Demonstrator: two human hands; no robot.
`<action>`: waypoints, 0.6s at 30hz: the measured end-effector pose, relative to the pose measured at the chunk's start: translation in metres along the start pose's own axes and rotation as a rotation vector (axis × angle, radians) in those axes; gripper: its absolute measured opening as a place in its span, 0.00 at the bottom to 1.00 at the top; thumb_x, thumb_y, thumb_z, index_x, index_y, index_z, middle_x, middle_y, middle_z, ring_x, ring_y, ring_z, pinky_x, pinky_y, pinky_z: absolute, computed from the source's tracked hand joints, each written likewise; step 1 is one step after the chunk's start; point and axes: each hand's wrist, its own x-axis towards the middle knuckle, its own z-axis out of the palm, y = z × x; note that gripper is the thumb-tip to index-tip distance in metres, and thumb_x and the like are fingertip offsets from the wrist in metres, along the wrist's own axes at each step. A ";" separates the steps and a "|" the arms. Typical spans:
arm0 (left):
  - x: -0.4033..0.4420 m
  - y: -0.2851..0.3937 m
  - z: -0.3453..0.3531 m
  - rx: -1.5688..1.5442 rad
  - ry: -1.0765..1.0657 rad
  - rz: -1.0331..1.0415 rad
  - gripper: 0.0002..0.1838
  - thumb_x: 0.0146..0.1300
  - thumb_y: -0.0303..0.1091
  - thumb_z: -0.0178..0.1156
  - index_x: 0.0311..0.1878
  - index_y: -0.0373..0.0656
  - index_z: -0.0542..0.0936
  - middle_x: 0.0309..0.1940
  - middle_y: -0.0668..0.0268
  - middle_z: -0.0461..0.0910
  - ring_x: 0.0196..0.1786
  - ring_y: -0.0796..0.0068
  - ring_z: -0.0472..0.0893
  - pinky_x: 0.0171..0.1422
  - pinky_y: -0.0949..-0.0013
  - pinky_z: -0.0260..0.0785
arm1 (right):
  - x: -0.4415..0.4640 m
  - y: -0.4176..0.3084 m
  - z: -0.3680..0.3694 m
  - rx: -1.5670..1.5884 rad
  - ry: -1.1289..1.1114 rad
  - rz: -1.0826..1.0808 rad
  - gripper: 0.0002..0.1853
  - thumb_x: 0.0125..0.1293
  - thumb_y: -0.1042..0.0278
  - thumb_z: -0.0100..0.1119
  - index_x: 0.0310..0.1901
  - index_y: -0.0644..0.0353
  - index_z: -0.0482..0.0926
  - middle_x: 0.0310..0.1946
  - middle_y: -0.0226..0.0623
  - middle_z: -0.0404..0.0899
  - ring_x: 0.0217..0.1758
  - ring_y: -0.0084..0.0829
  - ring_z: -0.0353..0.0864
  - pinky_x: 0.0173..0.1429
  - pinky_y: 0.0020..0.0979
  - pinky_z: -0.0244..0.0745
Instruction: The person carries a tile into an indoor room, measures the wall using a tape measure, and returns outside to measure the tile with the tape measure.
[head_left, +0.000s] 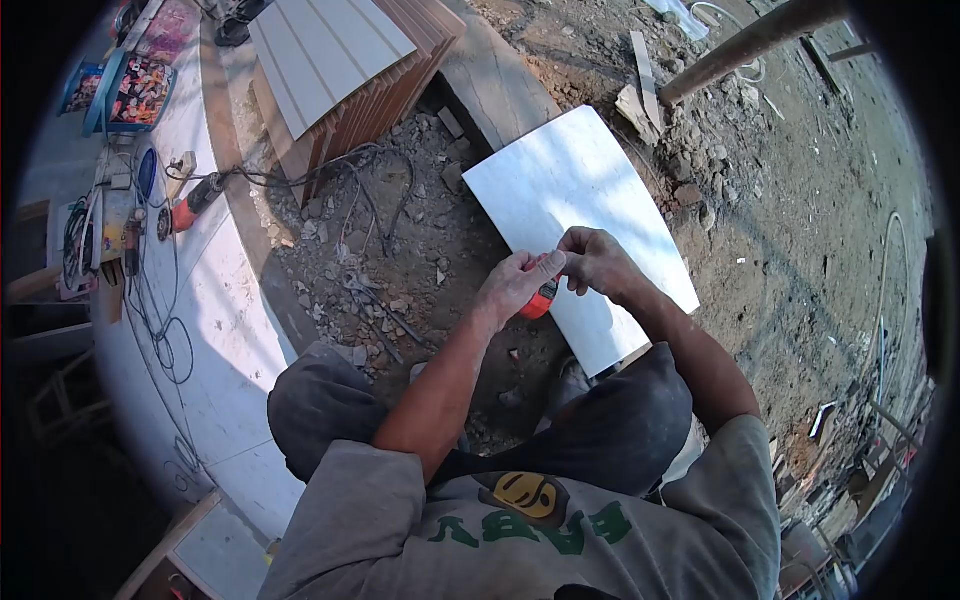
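Over the white panel's near edge, both hands meet at a red tape measure

Beside the white panel (585, 200), the left hand (518, 287) is curled snugly round what looks like a red tape measure (537, 304), its thumb reaching toward the right hand (600, 264). That right grip is bent inward at the thumb; how far it is closed, and whether it has the tape's end, I cannot tell. Good handling would keep the case steady in the left palm, draw any blade out straight with the right fingertips, and keep knuckles from nudging the panel.
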 end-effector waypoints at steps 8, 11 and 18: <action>0.008 0.017 -0.077 0.191 -0.169 -0.163 0.26 0.51 0.57 0.67 0.38 0.42 0.76 0.25 0.74 0.71 0.27 0.84 0.69 0.30 0.76 0.62 | 0.019 -0.043 0.013 -0.026 0.117 -0.065 0.16 0.63 0.59 0.56 0.30 0.67 0.75 0.20 0.34 0.73 0.17 0.23 0.73 0.19 0.25 0.68; 0.009 0.006 -0.128 0.292 -0.110 -0.274 0.23 0.53 0.55 0.66 0.36 0.43 0.77 0.21 0.75 0.70 0.21 0.86 0.69 0.25 0.77 0.59 | 0.053 -0.048 -0.009 0.188 0.301 -0.107 0.16 0.64 0.60 0.53 0.33 0.69 0.76 0.21 0.35 0.73 0.16 0.23 0.74 0.18 0.23 0.70; 0.014 0.014 -0.163 0.430 0.157 -0.119 0.20 0.58 0.51 0.61 0.38 0.41 0.80 0.21 0.73 0.72 0.22 0.85 0.70 0.26 0.76 0.61 | 0.127 -0.050 0.016 -0.136 0.251 -0.131 0.16 0.66 0.59 0.52 0.35 0.67 0.76 0.22 0.36 0.74 0.18 0.23 0.76 0.21 0.25 0.72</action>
